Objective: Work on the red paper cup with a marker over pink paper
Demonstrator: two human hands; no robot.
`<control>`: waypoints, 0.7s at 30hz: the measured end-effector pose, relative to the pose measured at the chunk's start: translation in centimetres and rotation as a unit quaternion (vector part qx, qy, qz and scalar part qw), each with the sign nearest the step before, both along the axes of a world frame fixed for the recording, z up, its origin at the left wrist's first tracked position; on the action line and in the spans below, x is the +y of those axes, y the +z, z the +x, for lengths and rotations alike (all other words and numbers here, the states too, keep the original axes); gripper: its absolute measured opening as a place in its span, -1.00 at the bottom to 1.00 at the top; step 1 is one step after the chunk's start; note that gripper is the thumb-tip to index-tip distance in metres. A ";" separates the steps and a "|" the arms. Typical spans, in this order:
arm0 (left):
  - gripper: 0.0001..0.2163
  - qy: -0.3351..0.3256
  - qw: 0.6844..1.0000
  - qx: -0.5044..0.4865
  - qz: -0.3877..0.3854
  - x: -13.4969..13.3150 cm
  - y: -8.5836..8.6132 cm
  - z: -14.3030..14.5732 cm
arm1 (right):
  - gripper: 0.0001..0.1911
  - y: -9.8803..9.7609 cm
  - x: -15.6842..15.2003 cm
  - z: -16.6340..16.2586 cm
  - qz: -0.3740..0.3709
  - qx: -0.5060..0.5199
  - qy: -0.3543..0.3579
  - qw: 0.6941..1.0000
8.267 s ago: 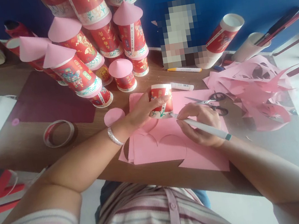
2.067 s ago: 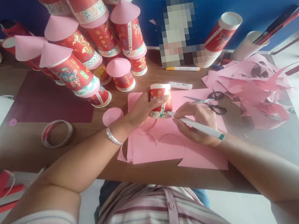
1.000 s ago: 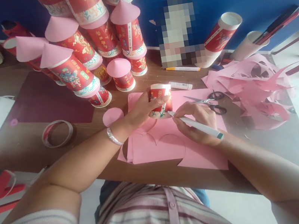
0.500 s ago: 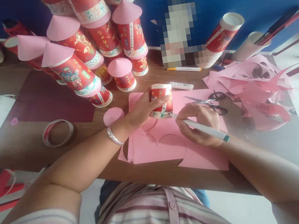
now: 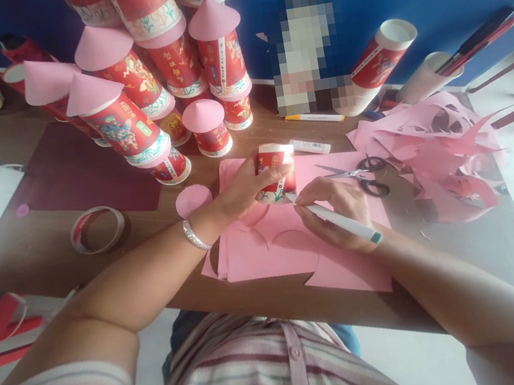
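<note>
My left hand (image 5: 255, 183) is wrapped round a red patterned paper cup (image 5: 274, 158), holding it over pink paper sheets (image 5: 267, 259). Green plant shapes mark the white band at the cup's lower end. In my right hand (image 5: 338, 209) is a white marker pen (image 5: 347, 224) with a green end, its tip at or very near that white band. Scissors with dark handles (image 5: 371, 175) lie open on the pink paper, just beyond my right hand. A white glue stick (image 5: 311, 146) rests behind the cup.
Stacked red cups with pink paper cones (image 5: 114, 127) rise at the back left. A tape roll (image 5: 97, 229) and a pink paper disc (image 5: 193, 200) lie left of my work. Pink paper scraps (image 5: 446, 156) and a pen cup (image 5: 431, 77) are on the right.
My right hand has shifted slightly left with the marker, whose tip is closer in against the cup's white band. My left hand keeps its hold on the cup.
</note>
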State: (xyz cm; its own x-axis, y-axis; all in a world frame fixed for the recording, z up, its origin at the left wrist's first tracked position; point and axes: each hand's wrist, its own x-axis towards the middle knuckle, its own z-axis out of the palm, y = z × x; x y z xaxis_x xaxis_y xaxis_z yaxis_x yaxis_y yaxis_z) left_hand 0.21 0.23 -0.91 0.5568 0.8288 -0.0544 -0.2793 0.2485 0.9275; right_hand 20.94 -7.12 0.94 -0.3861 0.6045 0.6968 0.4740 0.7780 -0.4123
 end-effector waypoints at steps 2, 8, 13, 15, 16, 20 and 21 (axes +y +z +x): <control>-0.48 0.007 1.000 0.004 -0.003 0.0 0.0 0.0 | -0.80 -0.1 0.0 0.1 -0.007 0.000 0.001 1.000; -0.48 0.011 1.000 0.004 -0.016 0.0 0.0 0.0 | -0.77 -0.1 0.0 0.0 -0.015 0.011 -0.005 1.000; -0.48 0.016 1.000 -0.002 -0.022 -0.2 0.4 0.0 | -0.78 0.1 0.0 -0.1 -0.004 -0.002 -0.011 1.000; -0.49 0.012 1.000 -0.004 -0.021 -0.2 0.5 0.0 | -0.77 0.2 0.0 0.0 -0.006 -0.003 -0.010 1.000; -0.48 0.011 1.000 -0.005 -0.022 -0.3 0.6 0.0 | -0.77 0.2 -0.1 0.0 -0.006 -0.003 -0.008 1.000; -0.46 0.010 1.000 -0.008 -0.025 -0.3 0.5 0.0 | -0.73 0.5 -0.3 0.3 -0.002 -0.005 -0.002 1.000; -0.45 0.008 1.000 -0.009 -0.020 -0.2 0.4 0.0 | -0.72 0.6 -0.4 0.3 0.000 -0.007 -0.004 1.000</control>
State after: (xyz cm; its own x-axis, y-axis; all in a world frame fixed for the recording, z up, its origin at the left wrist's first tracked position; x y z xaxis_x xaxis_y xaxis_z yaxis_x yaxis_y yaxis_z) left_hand 0.18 0.01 -0.47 0.5446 0.8351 -0.0779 -0.2997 0.2806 0.9118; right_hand 21.25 -7.49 1.49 -0.3913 0.6079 0.6909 0.4853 0.7742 -0.4064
